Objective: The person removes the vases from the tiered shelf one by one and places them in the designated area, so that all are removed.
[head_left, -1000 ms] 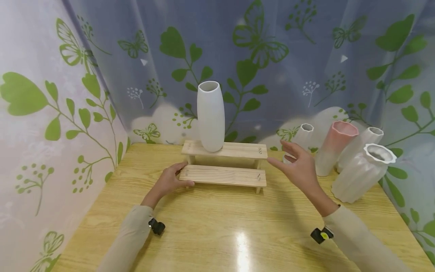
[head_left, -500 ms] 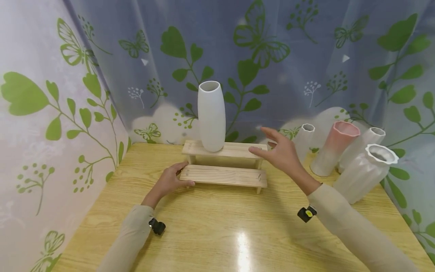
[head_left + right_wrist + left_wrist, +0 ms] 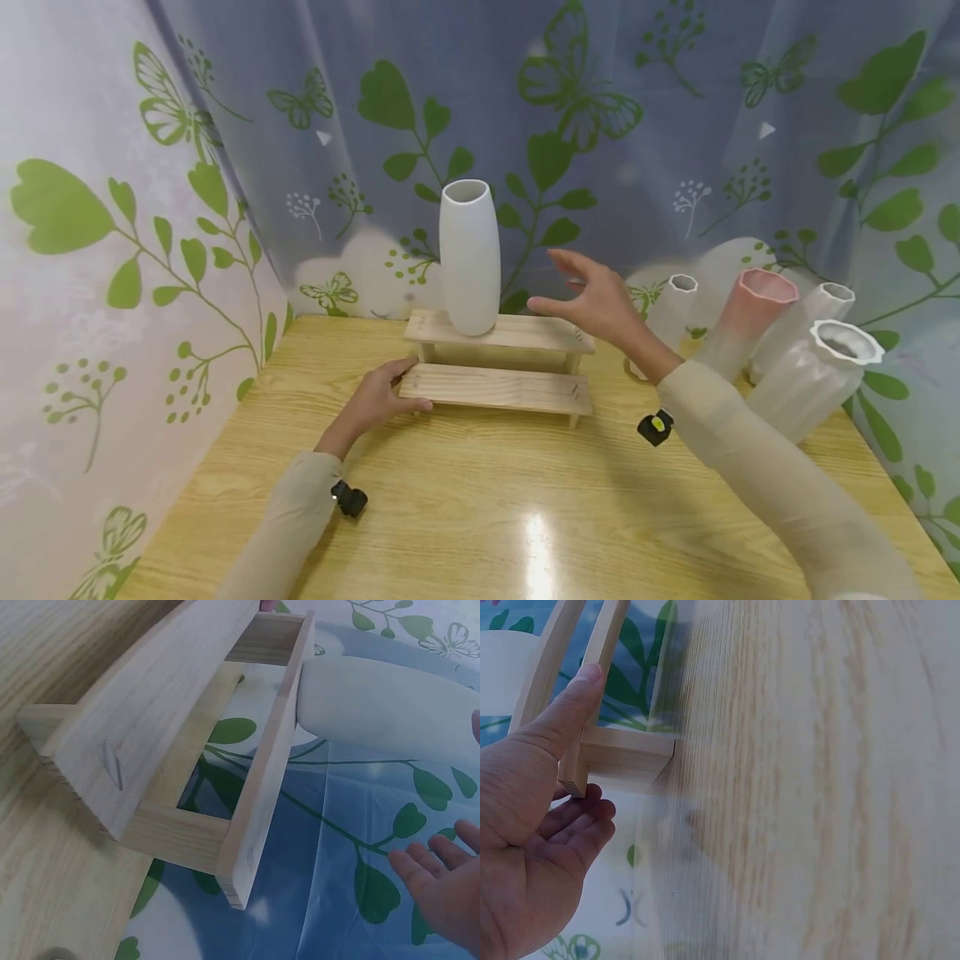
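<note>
A two-step wooden stand (image 3: 495,387) rests on the table, its upper step at the back. My left hand (image 3: 372,402) holds its left end, the thumb lying along the lower step's front edge. In the left wrist view, the fingers (image 3: 585,825) curl round behind that board end. On the left half of the upper step stands a tall white vase (image 3: 471,258), upright. My right hand (image 3: 596,300) is in the air over the step's right end, thumb and fingers spread toward the vase. The right wrist view shows its fingers (image 3: 424,862) extended, apart from the vase (image 3: 382,705).
At the right of the table stand a small white vase (image 3: 670,317), partly behind my right arm, a pink-and-white vase (image 3: 757,321), a fluted white vase (image 3: 817,383) and another white one (image 3: 783,329) behind. A patterned curtain (image 3: 337,150) hangs along the table's back edge.
My right hand has moved left and up, from beside the small white vase to over the upper step near the tall vase. The left hand has stayed on the stand.
</note>
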`<action>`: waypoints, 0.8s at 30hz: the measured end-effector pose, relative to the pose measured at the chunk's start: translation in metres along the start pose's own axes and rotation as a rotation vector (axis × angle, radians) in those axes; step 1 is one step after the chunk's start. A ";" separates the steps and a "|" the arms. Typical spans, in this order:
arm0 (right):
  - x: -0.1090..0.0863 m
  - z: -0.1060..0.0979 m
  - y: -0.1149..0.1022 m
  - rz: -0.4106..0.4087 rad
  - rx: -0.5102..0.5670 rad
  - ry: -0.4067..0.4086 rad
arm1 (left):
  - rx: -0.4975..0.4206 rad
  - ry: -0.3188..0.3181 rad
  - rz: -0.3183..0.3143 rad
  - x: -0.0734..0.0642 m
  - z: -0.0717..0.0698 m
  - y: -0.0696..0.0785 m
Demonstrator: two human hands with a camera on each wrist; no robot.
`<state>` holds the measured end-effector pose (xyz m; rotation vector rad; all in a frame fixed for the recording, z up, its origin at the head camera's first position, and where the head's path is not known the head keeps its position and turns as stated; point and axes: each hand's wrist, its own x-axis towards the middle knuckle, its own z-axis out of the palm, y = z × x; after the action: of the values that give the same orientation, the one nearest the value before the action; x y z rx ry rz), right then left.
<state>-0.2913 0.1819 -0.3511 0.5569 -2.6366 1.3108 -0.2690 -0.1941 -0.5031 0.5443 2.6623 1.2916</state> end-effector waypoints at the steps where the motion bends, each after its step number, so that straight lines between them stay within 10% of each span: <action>1: 0.003 0.000 -0.001 -0.006 0.003 -0.004 | 0.000 0.002 -0.002 0.000 0.000 0.000; 24: 0.060 0.019 -0.023 -0.065 0.089 -0.078 | 0.007 0.002 -0.012 0.000 0.001 -0.001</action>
<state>-0.3371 0.1383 -0.3289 0.7134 -2.6072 1.4203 -0.2693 -0.1941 -0.5042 0.5271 2.6679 1.2812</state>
